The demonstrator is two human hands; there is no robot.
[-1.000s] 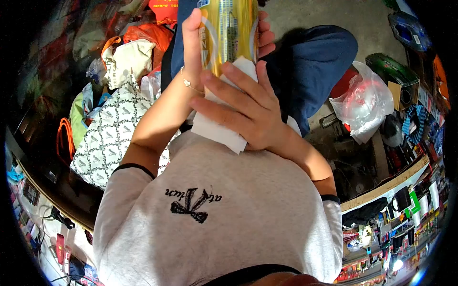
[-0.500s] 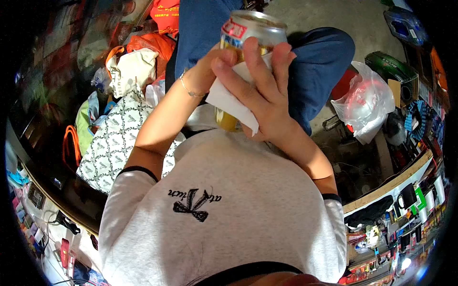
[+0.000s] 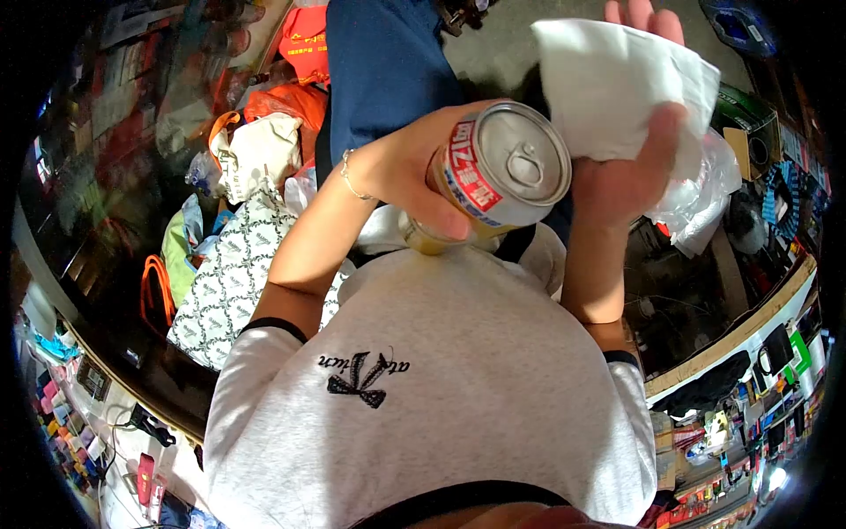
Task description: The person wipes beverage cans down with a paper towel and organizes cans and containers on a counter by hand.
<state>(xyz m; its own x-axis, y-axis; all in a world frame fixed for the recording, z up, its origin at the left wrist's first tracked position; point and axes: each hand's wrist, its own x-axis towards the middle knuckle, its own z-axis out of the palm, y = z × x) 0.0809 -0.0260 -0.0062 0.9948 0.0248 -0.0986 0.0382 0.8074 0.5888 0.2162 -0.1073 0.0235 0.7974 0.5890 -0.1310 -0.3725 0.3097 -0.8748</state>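
A drinks can (image 3: pixel 480 181) with a yellow, white and red label is gripped in my left hand (image 3: pixel 410 176), thumb on the near side. It leans so that its silver lid and pull tab face up towards me. To the right, my right hand (image 3: pixel 617 189) holds a folded white paper tissue (image 3: pixel 617 88), the thumb in front and the fingertips showing beyond its far edge. The tissue is apart from the can, just right of the lid. A thin bracelet (image 3: pixel 351 176) circles my left wrist.
My legs in blue trousers (image 3: pixel 383 79) are ahead. On the left lie a patterned bag (image 3: pixel 233 282), a cream bag (image 3: pixel 260 154) and orange-red bags (image 3: pixel 295 106). A clear plastic bag (image 3: pixel 701 194) and a green box (image 3: pixel 740 115) stand on the right.
My right hand has come off the can and moved right and outward with the tissue. The can, in my left hand, has come lower and tipped its lid towards me.
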